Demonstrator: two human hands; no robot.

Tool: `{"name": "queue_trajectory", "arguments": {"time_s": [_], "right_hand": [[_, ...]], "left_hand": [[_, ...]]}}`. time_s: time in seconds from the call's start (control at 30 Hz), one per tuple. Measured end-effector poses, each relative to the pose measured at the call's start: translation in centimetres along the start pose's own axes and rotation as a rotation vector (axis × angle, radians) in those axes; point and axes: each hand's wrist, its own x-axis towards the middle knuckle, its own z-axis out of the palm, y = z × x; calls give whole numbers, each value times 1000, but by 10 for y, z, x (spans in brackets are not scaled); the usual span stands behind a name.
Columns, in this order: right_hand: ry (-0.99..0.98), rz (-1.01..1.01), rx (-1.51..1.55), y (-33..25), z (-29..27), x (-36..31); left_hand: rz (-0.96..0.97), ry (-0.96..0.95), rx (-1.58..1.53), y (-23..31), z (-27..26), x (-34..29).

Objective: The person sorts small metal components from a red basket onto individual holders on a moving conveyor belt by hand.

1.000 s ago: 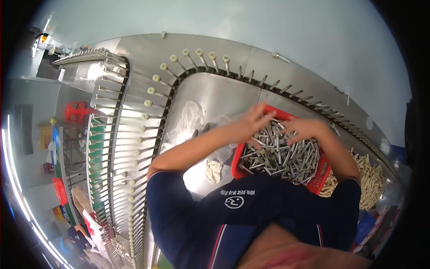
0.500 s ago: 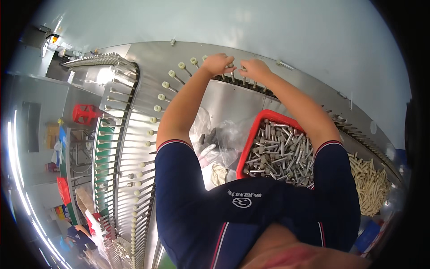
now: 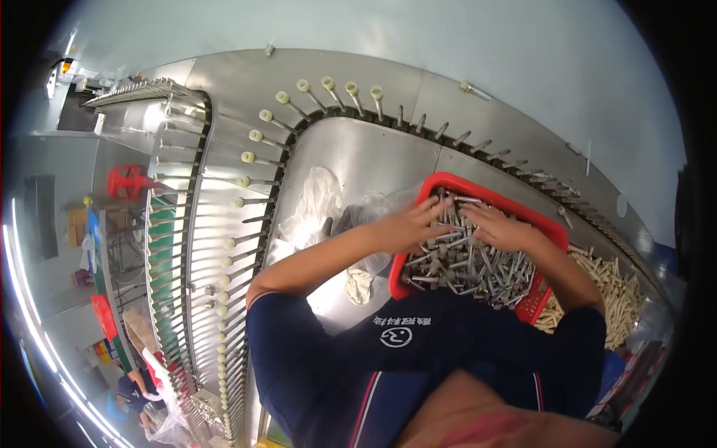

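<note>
Both my hands are over a red plastic basket (image 3: 439,179) heaped with small metal-stemmed pieces (image 3: 478,261) with greyish heads. My left hand (image 3: 409,225) reaches in from the left, fingers stretched apart at the heap. Facing it, my right hand (image 3: 499,228) lies over the heap's far side with its fingers spread. No piece shows in either hand. Beyond the basket runs a curved chain of upright spindles (image 3: 441,131). Pieces with pale cream heads (image 3: 351,88) stand on the chain's far bend and down its left side; the spindles to the right are bare.
Clear plastic bags (image 3: 317,198) and a crumpled pale cloth (image 3: 359,286) lie left of the basket. A pile of cream sticks (image 3: 612,299) is at the right. Another spindle row (image 3: 196,179) runs at the left, near a red stool (image 3: 128,181). A person (image 3: 134,392) works at lower left.
Both hands have come back from the far bend of the chain to the basket, and their fingers are now spread. Cream-headed pieces stand uncovered where the hands were.
</note>
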Motion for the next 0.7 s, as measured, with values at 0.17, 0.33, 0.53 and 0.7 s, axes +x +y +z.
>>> {"name": "queue_trajectory", "arguments": {"time_s": [0.17,0.33,0.53,0.7], "right_hand": [[537,111,107,-54,-79,62],[609,17,-302,-62,-107,162],[334,116,-27,-19,-97,161],[677,67,518,-30,-203,101]], "left_hand": [[-353,578,590,-51,-121,-29],[-451,436,666,-85,-148,-4],[-465,-9,653,-87,-132,35],[-428,818,181,10,-230,90]]}}
